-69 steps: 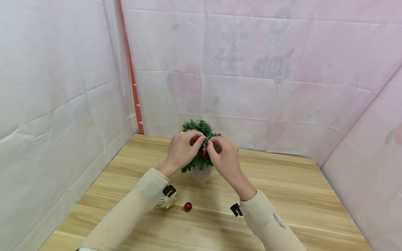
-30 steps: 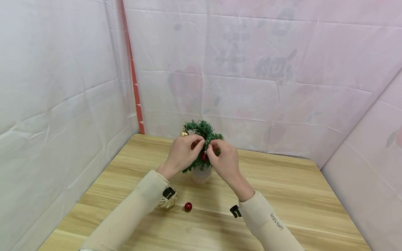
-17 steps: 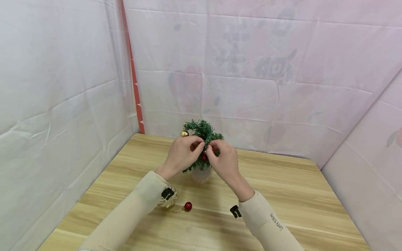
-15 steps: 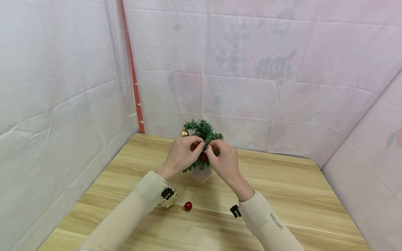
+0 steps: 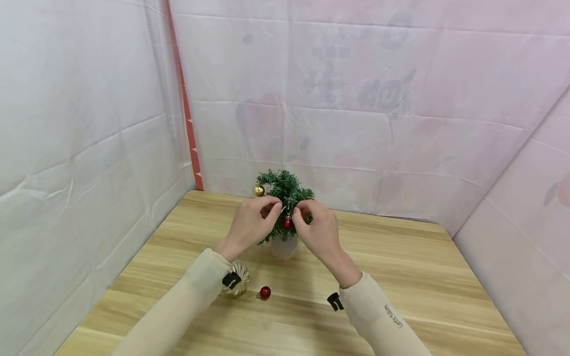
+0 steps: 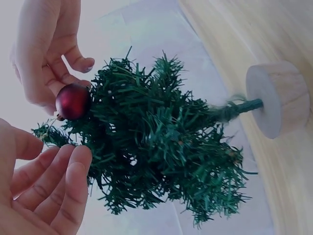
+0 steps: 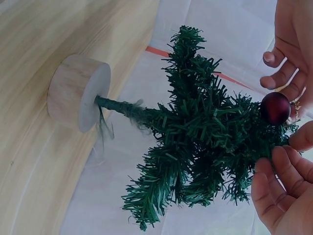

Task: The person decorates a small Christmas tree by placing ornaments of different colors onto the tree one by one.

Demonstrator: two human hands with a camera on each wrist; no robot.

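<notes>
Both left hand (image 5: 249, 223) and right hand (image 5: 319, 230) curl narrowly beside a red ball (image 5: 287, 224) at the near side of the green tree (image 5: 285, 183); their grip I cannot tell. Loosely hung, the ball could fall.

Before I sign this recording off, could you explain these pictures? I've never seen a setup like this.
There is no machine: a person works with a bare left hand and right hand. The wide picture comes from a camera worn on the head, looking forward and down. The other two come from cameras on the wrists, so the scene looks sideways there.

On the wood-grain table are a small artificial Christmas tree, a loose red bauble and a pale gold ribbed ornament, partly hidden. A gold bauble hangs at the tree's left side.

Another red bauble hangs at the tree, between the hands. The fingers of both hands are close to it; whether they pinch its cord or a twig, I cannot tell.
</notes>
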